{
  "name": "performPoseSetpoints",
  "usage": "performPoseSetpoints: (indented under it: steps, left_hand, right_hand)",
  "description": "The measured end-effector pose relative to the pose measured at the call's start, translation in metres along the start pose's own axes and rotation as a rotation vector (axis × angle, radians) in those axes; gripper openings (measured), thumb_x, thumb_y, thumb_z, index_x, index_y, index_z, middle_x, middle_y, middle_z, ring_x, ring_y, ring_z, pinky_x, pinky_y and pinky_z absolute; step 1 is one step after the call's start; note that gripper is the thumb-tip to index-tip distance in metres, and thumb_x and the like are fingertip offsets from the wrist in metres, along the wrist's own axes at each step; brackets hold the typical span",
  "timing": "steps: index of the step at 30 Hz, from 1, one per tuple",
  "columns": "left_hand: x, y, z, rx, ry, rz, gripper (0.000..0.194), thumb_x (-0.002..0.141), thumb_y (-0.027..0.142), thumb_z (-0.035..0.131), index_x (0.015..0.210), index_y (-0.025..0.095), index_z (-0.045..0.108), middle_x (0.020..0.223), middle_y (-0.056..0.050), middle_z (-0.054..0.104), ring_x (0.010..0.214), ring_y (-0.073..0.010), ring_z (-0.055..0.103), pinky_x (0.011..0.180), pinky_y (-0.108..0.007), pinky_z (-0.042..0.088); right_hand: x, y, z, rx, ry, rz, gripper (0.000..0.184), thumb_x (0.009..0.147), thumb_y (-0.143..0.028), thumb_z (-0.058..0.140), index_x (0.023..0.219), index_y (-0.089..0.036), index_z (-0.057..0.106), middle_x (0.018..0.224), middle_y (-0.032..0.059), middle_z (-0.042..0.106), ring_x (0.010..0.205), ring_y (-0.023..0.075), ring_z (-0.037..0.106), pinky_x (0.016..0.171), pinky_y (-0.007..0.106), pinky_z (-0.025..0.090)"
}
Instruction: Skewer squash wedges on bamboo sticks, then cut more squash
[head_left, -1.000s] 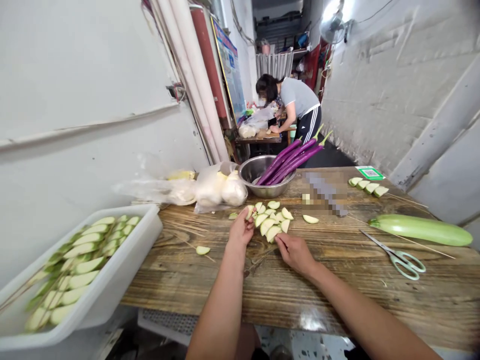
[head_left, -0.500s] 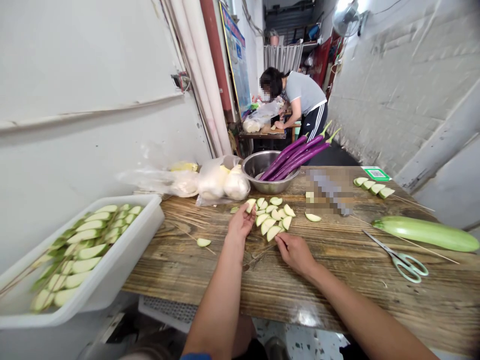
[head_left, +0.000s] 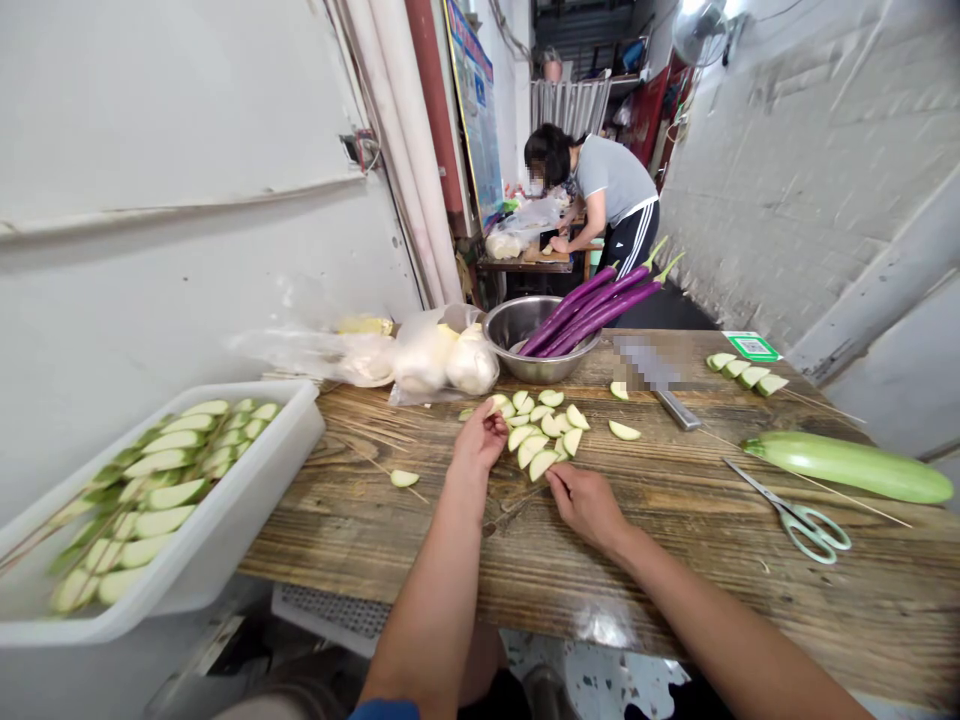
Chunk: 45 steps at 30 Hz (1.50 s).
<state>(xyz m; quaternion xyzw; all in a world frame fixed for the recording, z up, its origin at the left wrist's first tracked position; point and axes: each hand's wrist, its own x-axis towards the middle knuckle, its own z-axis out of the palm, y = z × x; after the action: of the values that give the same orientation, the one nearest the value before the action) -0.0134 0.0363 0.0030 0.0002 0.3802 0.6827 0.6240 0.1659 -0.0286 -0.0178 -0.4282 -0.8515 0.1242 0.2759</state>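
Observation:
My left hand [head_left: 480, 437] is at the left edge of a loose group of half-moon slices, its fingers curled in a pinch on one pale green squash slice [head_left: 498, 403]. On the near side of the group, my right hand [head_left: 589, 503] has thumb and forefinger pressed together by the closest squash slice [head_left: 542, 464]. Whatever that pinch holds is too small to make out. The other squash slices [head_left: 532, 448] lie flat on the wooden table [head_left: 540, 590]. To the left, a single slice [head_left: 404, 479] sits on a thin wooden skewer [head_left: 367, 458].
A white tub [head_left: 247, 490] of skewered slices stands left. Behind are bagged white vegetables [head_left: 472, 362] and a steel bowl [head_left: 544, 372] with purple eggplants [head_left: 600, 312]. Rightward lie a cleaver [head_left: 675, 408], scissors [head_left: 806, 525] and a whole squash [head_left: 855, 468]. A person [head_left: 611, 180] bends over another table.
My left hand has drawn its slice slightly up and left, with the fingers curled more. My right hand stays nearly in place. The view has shifted a little.

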Motion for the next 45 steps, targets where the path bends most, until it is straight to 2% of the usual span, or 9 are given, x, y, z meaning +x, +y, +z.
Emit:
performPoseSetpoints:
  steps: [2, 5, 8, 12, 29, 45]
  left_hand:
    - [-0.0007, -0.0014, 0.0001, 0.025, 0.000, 0.002, 0.006, 0.077, 0.014, 0.055, 0.072, 0.010, 0.056, 0.056, -0.002, 0.054, 0.046, -0.0059, 0.049, 0.040, -0.014, 0.040]
    - [-0.0023, -0.0024, 0.0002, 0.044, -0.041, -0.016, 0.008, 0.078, 0.017, 0.054, 0.077, 0.009, 0.057, 0.068, -0.009, 0.062, 0.061, -0.0133, 0.060, 0.053, -0.021, 0.050]
    - [-0.0035, -0.0027, 0.0003, 0.037, -0.044, -0.030, 0.011, 0.079, 0.018, 0.053, 0.081, 0.008, 0.057, 0.076, -0.014, 0.065, 0.074, -0.0180, 0.064, 0.062, -0.025, 0.053]
    - [-0.0031, -0.0040, 0.0006, 0.025, 0.005, -0.033, 0.011, 0.079, 0.017, 0.054, 0.083, 0.008, 0.056, 0.077, -0.015, 0.065, 0.077, -0.0200, 0.065, 0.067, -0.029, 0.053]
    - [-0.0033, -0.0084, 0.0020, 0.000, -0.009, -0.034, 0.009, 0.080, 0.015, 0.052, 0.081, 0.007, 0.055, 0.077, -0.016, 0.065, 0.078, -0.0223, 0.065, 0.069, -0.031, 0.054]
    - [-0.0024, -0.0084, 0.0012, -0.019, 0.006, -0.019, 0.008, 0.079, 0.012, 0.051, 0.084, 0.009, 0.055, 0.078, -0.015, 0.066, 0.079, -0.0221, 0.065, 0.069, -0.033, 0.054]
  right_hand:
    - [-0.0001, 0.0000, 0.0004, -0.006, -0.003, 0.005, 0.030, 0.088, -0.026, 0.033, 0.075, -0.017, 0.059, 0.063, 0.0032, 0.062, 0.054, 0.0117, 0.052, 0.054, 0.020, 0.030]
    - [-0.0001, 0.0003, 0.0010, -0.021, -0.010, 0.020, 0.030, 0.088, -0.026, 0.033, 0.075, -0.017, 0.059, 0.061, 0.0031, 0.061, 0.052, 0.0119, 0.051, 0.054, 0.020, 0.030]
    - [0.0001, 0.0006, 0.0017, -0.032, -0.003, 0.021, 0.030, 0.088, -0.025, 0.032, 0.075, -0.017, 0.059, 0.061, 0.0032, 0.061, 0.052, 0.0120, 0.051, 0.053, 0.021, 0.029]
    - [0.0007, 0.0009, 0.0029, -0.046, 0.005, 0.010, 0.030, 0.088, -0.025, 0.033, 0.075, -0.017, 0.059, 0.061, 0.0035, 0.062, 0.051, 0.0123, 0.051, 0.053, 0.021, 0.029]
    - [0.0017, -0.0001, 0.0022, -0.057, -0.037, 0.032, 0.030, 0.088, -0.024, 0.032, 0.078, -0.016, 0.059, 0.067, 0.0047, 0.064, 0.057, 0.0135, 0.056, 0.056, 0.021, 0.031]
    - [0.0012, -0.0003, 0.0031, -0.055, -0.025, 0.021, 0.029, 0.087, -0.023, 0.033, 0.077, -0.016, 0.059, 0.065, 0.0044, 0.064, 0.056, 0.0134, 0.055, 0.055, 0.022, 0.030]
